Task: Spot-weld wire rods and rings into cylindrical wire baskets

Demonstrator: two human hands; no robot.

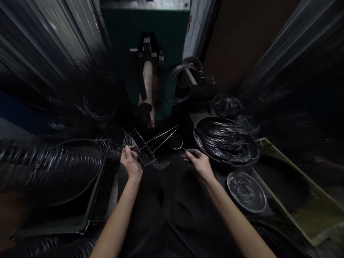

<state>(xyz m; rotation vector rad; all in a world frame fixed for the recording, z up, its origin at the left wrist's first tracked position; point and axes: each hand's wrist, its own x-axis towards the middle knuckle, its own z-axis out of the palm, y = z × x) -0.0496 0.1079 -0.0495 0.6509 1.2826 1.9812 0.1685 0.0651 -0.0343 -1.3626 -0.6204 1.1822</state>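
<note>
My left hand [130,163] grips the near edge of a small wire frame [146,145], a grid of thin metal rods that juts forward toward the machine. Just left of that hand lies a bundle of wire rings [113,142]. My right hand [198,162] hovers over my dark lap, fingers curled and pinched as if on a short thin wire piece, though the piece is too small to make out. A large round pan of wire rings [225,141] sits right beside that hand.
A green machine [146,89] with a wooden-looking arm stands straight ahead. Left, a dark tray [64,222] holds a long stack of rings. Lower right is a shallow metal dish of short wire pieces [245,191] and a flat olive tray [303,200].
</note>
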